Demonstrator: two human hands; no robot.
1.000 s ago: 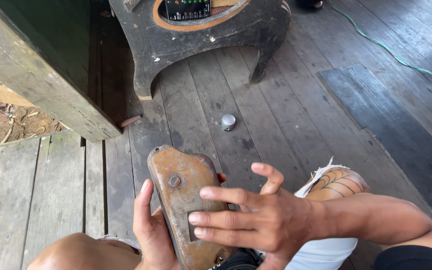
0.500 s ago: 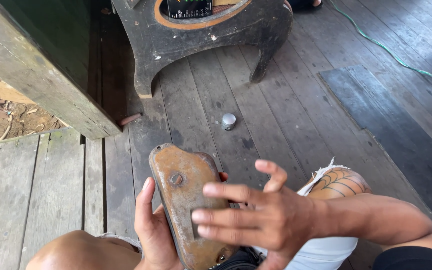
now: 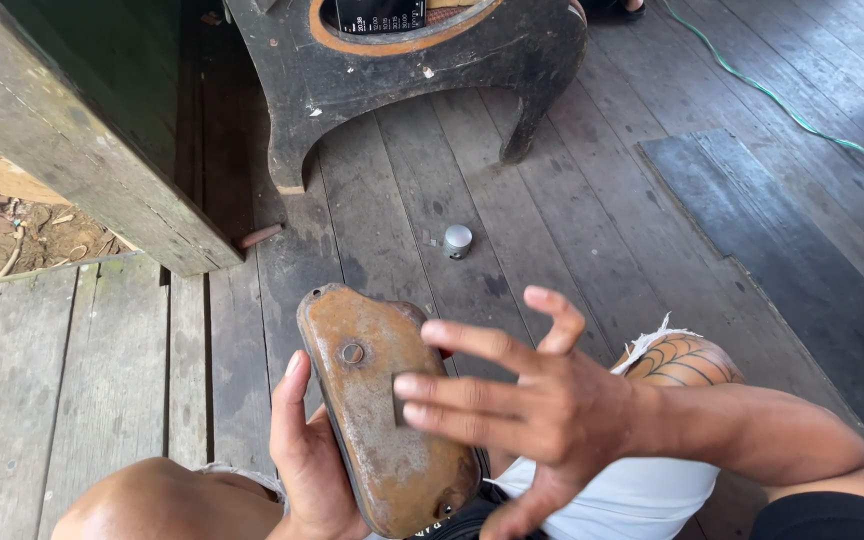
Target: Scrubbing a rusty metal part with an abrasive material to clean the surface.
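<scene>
Rust-brown, oblong metal cover plate [image 3: 382, 400] sits upright in my left hand [image 3: 302, 450], whose fingers wrap its left edge from behind. From the head view, my right hand [image 3: 542, 410] has its fingers spread flat across the plate's face, fingertips pressing something small and dark I cannot identify. I judge the rubbing only partly done: rust remains everywhere. Its long axis runs away from me, top end toward a small silver cap [image 3: 458, 240] on the plank floor [image 3: 592, 250] beyond my fingertips.
</scene>
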